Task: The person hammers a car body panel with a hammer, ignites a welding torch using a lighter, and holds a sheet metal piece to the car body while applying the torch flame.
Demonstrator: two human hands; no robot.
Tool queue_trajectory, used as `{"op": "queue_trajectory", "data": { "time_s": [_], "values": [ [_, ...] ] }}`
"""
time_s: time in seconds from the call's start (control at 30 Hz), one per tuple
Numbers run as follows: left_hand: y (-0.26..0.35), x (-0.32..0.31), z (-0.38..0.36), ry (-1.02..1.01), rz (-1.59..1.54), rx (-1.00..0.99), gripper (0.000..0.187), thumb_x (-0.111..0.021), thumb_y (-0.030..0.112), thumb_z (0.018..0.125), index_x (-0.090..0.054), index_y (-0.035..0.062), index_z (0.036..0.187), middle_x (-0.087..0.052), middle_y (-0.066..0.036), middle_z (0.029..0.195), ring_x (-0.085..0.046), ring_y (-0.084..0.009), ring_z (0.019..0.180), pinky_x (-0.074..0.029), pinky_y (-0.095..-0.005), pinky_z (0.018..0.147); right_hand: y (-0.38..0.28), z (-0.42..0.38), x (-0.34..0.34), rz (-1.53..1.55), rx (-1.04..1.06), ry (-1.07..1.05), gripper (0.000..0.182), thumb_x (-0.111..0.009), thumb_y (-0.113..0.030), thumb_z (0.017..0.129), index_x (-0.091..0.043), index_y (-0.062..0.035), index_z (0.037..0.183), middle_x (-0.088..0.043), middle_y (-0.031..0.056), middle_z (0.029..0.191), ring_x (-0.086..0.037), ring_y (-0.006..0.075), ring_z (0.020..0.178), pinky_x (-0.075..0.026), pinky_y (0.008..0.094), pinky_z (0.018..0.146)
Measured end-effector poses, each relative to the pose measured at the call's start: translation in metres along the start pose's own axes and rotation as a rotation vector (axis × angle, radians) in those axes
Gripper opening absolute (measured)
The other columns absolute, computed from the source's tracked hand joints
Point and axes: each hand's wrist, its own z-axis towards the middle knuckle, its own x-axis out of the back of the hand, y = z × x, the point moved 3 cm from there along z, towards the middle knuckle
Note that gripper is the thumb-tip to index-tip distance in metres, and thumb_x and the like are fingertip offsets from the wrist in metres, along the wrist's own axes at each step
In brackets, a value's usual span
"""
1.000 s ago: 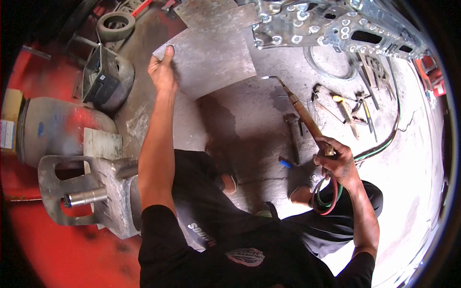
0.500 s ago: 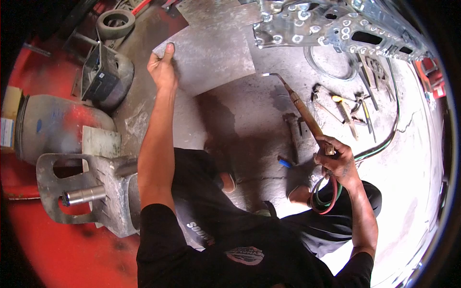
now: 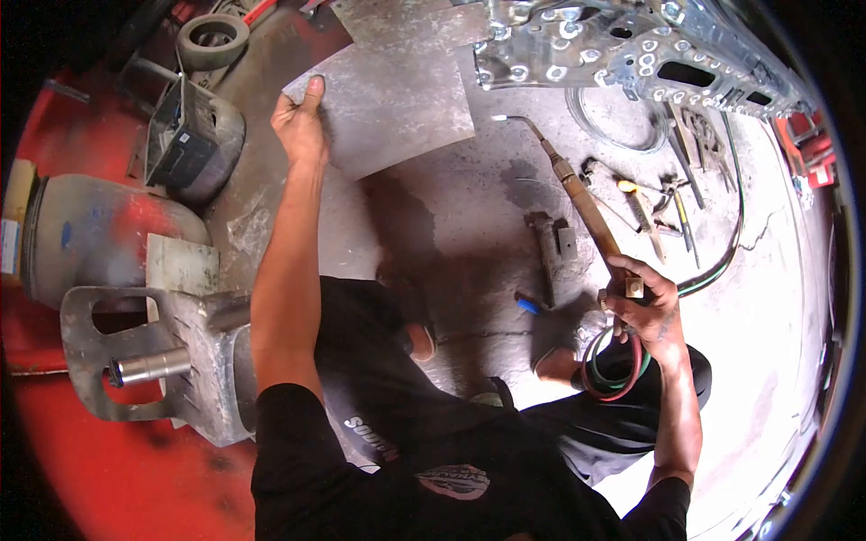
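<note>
My left hand (image 3: 301, 128) grips the left edge of a grey metal sheet (image 3: 397, 108), thumb on top and the other fingers folded at the edge. In my right hand (image 3: 645, 302) is a gas torch (image 3: 586, 207), held by its valve end. The torch's thin bent tip points up and left, a little to the right of the sheet's right corner, and does not touch it. Red and green hoses (image 3: 616, 393) loop below my right hand.
A perforated metal panel (image 3: 631, 59) spans the upper right, with coiled wire (image 3: 622, 135) under it. Pliers and a yellow-handled tool (image 3: 640, 209) lie on the floor. At left are a grey stool (image 3: 203, 361), a black box (image 3: 183, 135) and a tyre (image 3: 213, 41).
The torch tip has moved slightly up, away from the sheet's corner, and my right hand slightly right and down. My left hand still holds the sheet.
</note>
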Motion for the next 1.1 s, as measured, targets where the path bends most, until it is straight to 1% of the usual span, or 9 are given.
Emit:
{"op": "queue_trajectory", "data": {
  "time_s": [0.17,0.3,0.4,0.53,0.63,0.7,0.9,1.0,1.1],
  "values": [
    [-0.003,0.002,0.002,-0.008,0.003,0.004,0.018,-0.076,0.003,0.087,-0.069,-0.0008,0.103,-0.071,-0.005,0.099,-0.063,-0.0126,0.086,-0.049,-0.0281,0.082,-0.009,-0.008,0.002,0.013,0.076,0.038,0.048,-0.074,0.006,0.082,-0.063,-0.0041,0.128,-0.067,0.0034,0.087,-0.059,0.0059,0.061,-0.048,0.0202,0.050],
    [-0.002,0.000,0.001,-0.008,-0.003,0.002,0.018,-0.076,0.004,0.086,-0.070,-0.0003,0.102,-0.072,-0.005,0.099,-0.063,-0.0124,0.086,-0.049,-0.0283,0.082,-0.009,-0.012,0.004,0.028,0.101,0.031,0.049,-0.074,0.006,0.081,-0.063,-0.0042,0.128,-0.067,0.0042,0.088,-0.059,0.0065,0.057,-0.048,0.0195,0.047],
    [-0.003,0.003,0.002,-0.012,0.029,0.002,0.018,-0.076,0.004,0.086,-0.070,0.0000,0.103,-0.072,-0.004,0.099,-0.062,-0.0123,0.086,-0.048,-0.0282,0.081,-0.011,-0.012,0.003,0.045,0.093,0.017,0.050,-0.074,0.006,0.081,-0.063,-0.0044,0.128,-0.067,0.0040,0.089,-0.061,0.0067,0.063,-0.049,0.0198,0.051],
    [-0.002,0.003,0.003,-0.004,0.039,-0.011,0.018,-0.076,0.005,0.086,-0.070,0.0003,0.103,-0.072,-0.004,0.098,-0.062,-0.0120,0.086,-0.048,-0.0278,0.081,-0.009,-0.006,0.003,-0.042,0.139,0.042,0.050,-0.075,0.007,0.080,-0.064,-0.0049,0.127,-0.068,0.0034,0.092,-0.062,0.0069,0.073,-0.051,0.0204,0.057],
    [-0.002,0.003,0.004,-0.015,0.019,-0.002,0.018,-0.076,0.004,0.086,-0.070,0.0005,0.103,-0.072,-0.004,0.098,-0.062,-0.0118,0.085,-0.048,-0.0276,0.081,-0.010,-0.004,0.001,-0.008,0.125,0.042,0.049,-0.075,0.007,0.080,-0.065,-0.0050,0.126,-0.068,0.0031,0.094,-0.062,0.0068,0.076,-0.051,0.0208,0.059],
    [-0.001,0.002,0.003,-0.012,0.027,0.012,0.018,-0.076,0.004,0.086,-0.070,0.0004,0.103,-0.072,-0.004,0.098,-0.062,-0.0117,0.085,-0.048,-0.0276,0.081,-0.017,-0.005,-0.005,0.035,0.105,0.041,0.048,-0.075,0.007,0.080,-0.065,-0.0049,0.125,-0.068,0.0031,0.094,-0.062,0.0068,0.075,-0.051,0.0208,0.059],
    [0.001,0.002,0.002,-0.013,0.045,0.031,0.018,-0.075,0.003,0.087,-0.070,-0.0001,0.105,-0.072,-0.005,0.099,-0.062,-0.0119,0.086,-0.049,-0.0276,0.081,-0.024,-0.002,-0.014,0.050,0.164,0.062,0.048,-0.074,0.007,0.081,-0.064,-0.0051,0.127,-0.068,0.0026,0.093,-0.060,0.0060,0.069,-0.049,0.0211,0.057],
    [0.002,0.002,0.001,-0.006,0.057,0.032,0.019,-0.075,0.003,0.087,-0.070,-0.0004,0.105,-0.072,-0.005,0.100,-0.063,-0.0121,0.086,-0.049,-0.0276,0.081,-0.026,0.004,-0.017,0.012,0.245,0.069,0.049,-0.073,0.007,0.081,-0.064,-0.0051,0.128,-0.068,0.0025,0.092,-0.059,0.0058,0.065,-0.048,0.0211,0.055],
    [0.003,0.001,0.001,-0.010,0.068,0.018,0.019,-0.075,0.004,0.087,-0.069,-0.0006,0.105,-0.072,-0.005,0.100,-0.063,-0.0123,0.087,-0.049,-0.0277,0.082,-0.032,0.007,-0.020,0.036,0.226,0.052,0.050,-0.072,0.007,0.082,-0.063,-0.0050,0.130,-0.067,0.0025,0.091,-0.059,0.0061,0.063,-0.048,0.0211,0.054]
  ]
}}
